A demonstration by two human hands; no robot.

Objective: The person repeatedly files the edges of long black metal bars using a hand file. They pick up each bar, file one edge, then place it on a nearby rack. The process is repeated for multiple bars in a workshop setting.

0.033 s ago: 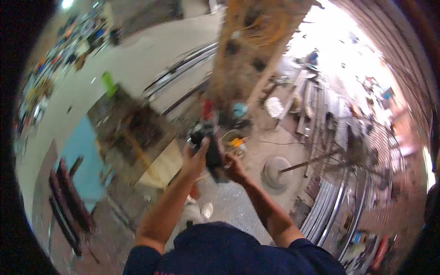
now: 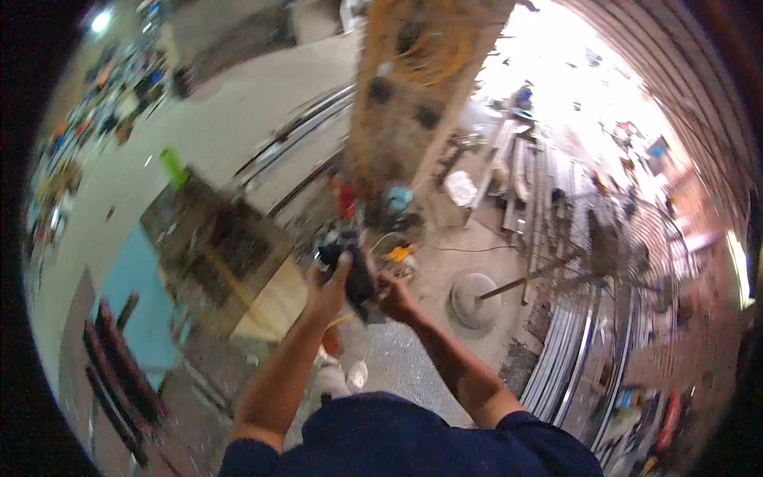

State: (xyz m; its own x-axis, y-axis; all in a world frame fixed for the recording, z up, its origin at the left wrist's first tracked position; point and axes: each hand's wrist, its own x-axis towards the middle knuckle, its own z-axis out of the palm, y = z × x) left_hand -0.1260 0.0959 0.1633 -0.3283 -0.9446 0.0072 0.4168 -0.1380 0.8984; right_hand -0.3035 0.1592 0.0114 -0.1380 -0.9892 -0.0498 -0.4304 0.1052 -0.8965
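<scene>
Both my hands hold a dark, boxy, elongated object (image 2: 362, 280) in front of my body; blur hides its exact kind. My left hand (image 2: 327, 288) grips its left side, the thumb lying along the top near a silvery part. On the other side, my right hand (image 2: 395, 297) is closed with its fingers at the lower right edge. Just beyond the object are a small red thing (image 2: 345, 200) and a light blue round thing (image 2: 399, 199). A yellow-orange item (image 2: 399, 254) lies on the floor to the right of the object.
A brown worktable (image 2: 230, 238) at left bears a green cylinder (image 2: 172, 167); a blue sheet (image 2: 143, 294) lies beside it. To the right stands a fan with a round base (image 2: 477, 300) and wire cage (image 2: 612, 246). Long metal bars (image 2: 560, 358) lie near it. A rusty-brown table (image 2: 397, 119) stands ahead.
The surroundings have shifted slightly to the left in view, as have my hands, which also sit a little lower. The dark object stays in both hands.
</scene>
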